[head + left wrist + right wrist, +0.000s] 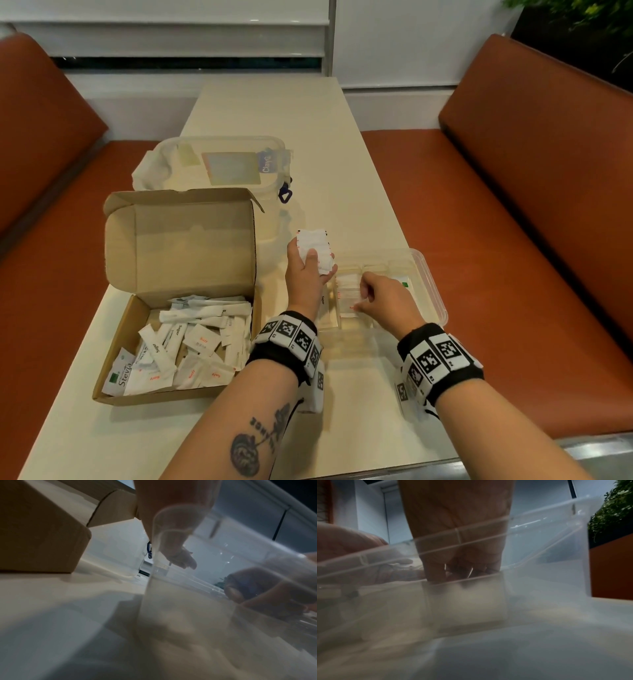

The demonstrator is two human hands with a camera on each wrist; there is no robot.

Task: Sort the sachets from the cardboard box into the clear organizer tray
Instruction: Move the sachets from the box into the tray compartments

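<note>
The person's left hand (306, 274) is gripping a fanned stack of small white paper sachets (315, 249), fingers curled round it, just above the left end of the clear plastic organizer tray (432, 287). The right hand (383, 298) is reaching into a middle compartment, fingertips pinching a white sachet with red print (349, 301) against those already filed there. A few compartments are holding sachets, one showing green print. The open brown cardboard box (181, 246) is still holding a large jumbled pile, so most sorting appears to be remaining.
</note>
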